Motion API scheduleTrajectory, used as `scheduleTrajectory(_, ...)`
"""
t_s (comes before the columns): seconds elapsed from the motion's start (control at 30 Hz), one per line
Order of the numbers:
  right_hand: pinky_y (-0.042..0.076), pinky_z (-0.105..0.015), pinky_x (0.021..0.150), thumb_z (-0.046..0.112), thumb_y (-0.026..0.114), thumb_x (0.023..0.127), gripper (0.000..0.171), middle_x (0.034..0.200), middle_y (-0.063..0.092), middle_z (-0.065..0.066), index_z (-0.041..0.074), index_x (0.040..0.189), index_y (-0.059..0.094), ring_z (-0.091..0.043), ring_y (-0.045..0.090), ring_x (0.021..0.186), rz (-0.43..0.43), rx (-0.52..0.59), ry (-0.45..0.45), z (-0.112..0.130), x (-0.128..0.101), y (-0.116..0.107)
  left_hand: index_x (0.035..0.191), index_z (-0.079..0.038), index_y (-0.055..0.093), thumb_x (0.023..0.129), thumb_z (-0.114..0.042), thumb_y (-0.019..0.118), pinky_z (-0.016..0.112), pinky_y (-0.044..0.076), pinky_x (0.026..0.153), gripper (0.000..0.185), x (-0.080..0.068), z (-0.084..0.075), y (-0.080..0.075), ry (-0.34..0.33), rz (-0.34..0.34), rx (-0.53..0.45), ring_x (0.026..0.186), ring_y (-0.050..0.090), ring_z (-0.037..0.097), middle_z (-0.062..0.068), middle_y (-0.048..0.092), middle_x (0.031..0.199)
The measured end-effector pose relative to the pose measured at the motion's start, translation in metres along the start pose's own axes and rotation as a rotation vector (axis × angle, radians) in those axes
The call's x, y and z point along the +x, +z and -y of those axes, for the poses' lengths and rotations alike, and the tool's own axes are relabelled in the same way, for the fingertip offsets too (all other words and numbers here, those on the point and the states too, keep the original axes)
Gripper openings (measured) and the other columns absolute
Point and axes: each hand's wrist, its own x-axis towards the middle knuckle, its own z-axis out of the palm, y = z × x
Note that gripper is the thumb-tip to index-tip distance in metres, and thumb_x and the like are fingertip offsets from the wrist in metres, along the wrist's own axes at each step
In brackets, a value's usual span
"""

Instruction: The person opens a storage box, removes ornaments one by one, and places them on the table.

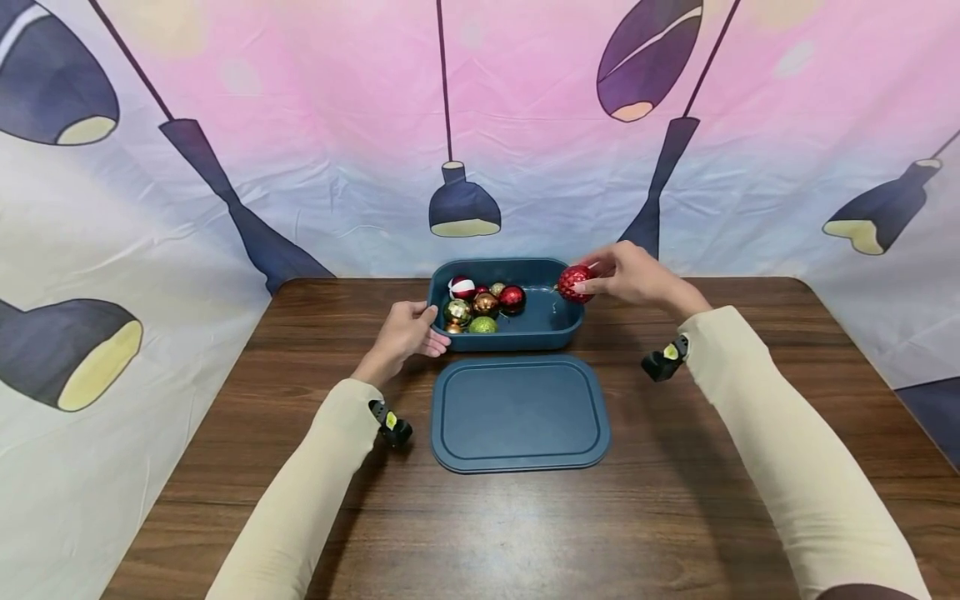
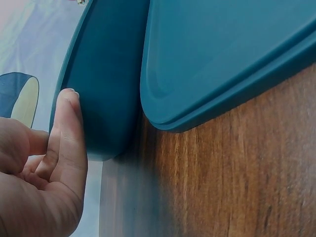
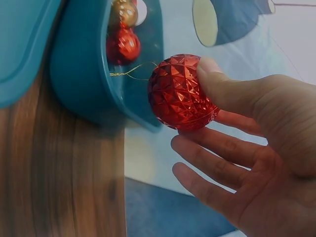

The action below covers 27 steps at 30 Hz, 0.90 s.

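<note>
Cream sleeves [image 1: 795,467] reach over the worktop [image 1: 480,533] from 5 and 7 o'clock in the head view, framing a blue box [image 1: 510,341] with a matching flat tray-like lid [image 1: 521,412] just beside it at 6 o'clock. Taking the box's middle as the dial's centre, the right hand [image 1: 633,271] sits between 2 and 3 o'clock, pinching a red faceted bauble [image 1: 574,284] between thumb and fingers, its lower fingers spread clear. That bauble is over the box's 3 o'clock end; whether it touches the rim, I cannot tell. Its gold loop [image 3: 131,74] trails toward 9 o'clock. The left hand [image 1: 405,332] grips the box's corner between 8 and 9 o'clock, thumb at the rim and fingers against the outer wall. The other baubles [image 1: 485,303] crowd the 9 o'clock half.

Good handling here probably means a light but sure pinch, since the shiny round shell looks likely to slip or roll. The loop deserves watching: it could snag on the rim. Steady, gentle pressure from the left hand should stop the box skidding without tipping it, and the bauble is best moved slowly, clear of the 3 o'clock wall.
</note>
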Motion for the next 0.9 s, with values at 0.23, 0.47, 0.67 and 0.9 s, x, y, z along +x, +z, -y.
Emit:
scheduleTrajectory(0.23, 0.056, -0.049, 0.088, 0.018, 0.072, 0.097, 0.039, 0.115, 0.070, -0.024, -0.005, 0.128, 0.066, -0.033, 0.066, 0.104, -0.027, 0.024, 0.025, -0.011, -0.012, -0.016, 0.158, -0.001, 0.029, 0.111, -0.025, 0.043, 0.040, 0.064, 0.071, 0.055, 0.001, 0.001, -0.001, 0.006, 0.006, 0.000, 0.070, 0.075, 0.027, 0.014, 0.074, 0.080)
scheduleTrajectory(0.47, 0.053, -0.054, 0.092, 0.017, 0.073, 0.096, 0.046, 0.119, 0.067, -0.029, -0.012, 0.130, 0.061, -0.039, 0.064, 0.109, -0.052, 0.000, 0.062, -0.024, -0.024, -0.030, 0.158, 0.001, 0.027, 0.111, -0.023, 0.042, 0.039, 0.064, 0.069, 0.055, 0.000, 0.001, -0.002, 0.027, 0.025, -0.001, 0.063, 0.073, 0.019, 0.014, 0.074, 0.079)
scheduleTrajectory(0.67, 0.053, -0.047, 0.089, 0.018, 0.073, 0.096, 0.047, 0.120, 0.067, -0.030, -0.012, 0.130, 0.061, -0.039, 0.063, 0.109, -0.062, 0.004, 0.098, -0.032, -0.033, -0.036, 0.158, 0.001, 0.027, 0.111, -0.023, 0.042, 0.037, 0.064, 0.067, 0.055, 0.001, 0.002, -0.002, 0.027, 0.025, -0.009, 0.063, 0.073, 0.020, 0.015, 0.074, 0.078)
scheduleTrajectory(0.9, 0.053, -0.035, 0.078, 0.017, 0.073, 0.096, 0.045, 0.115, 0.069, -0.030, -0.013, 0.127, 0.063, -0.038, 0.066, 0.103, -0.067, 0.009, 0.111, -0.043, -0.039, -0.037, 0.158, 0.001, 0.027, 0.111, -0.023, 0.042, 0.040, 0.064, 0.070, 0.055, 0.003, 0.003, -0.002, 0.021, 0.020, -0.017, 0.067, 0.074, 0.025, 0.015, 0.074, 0.079)
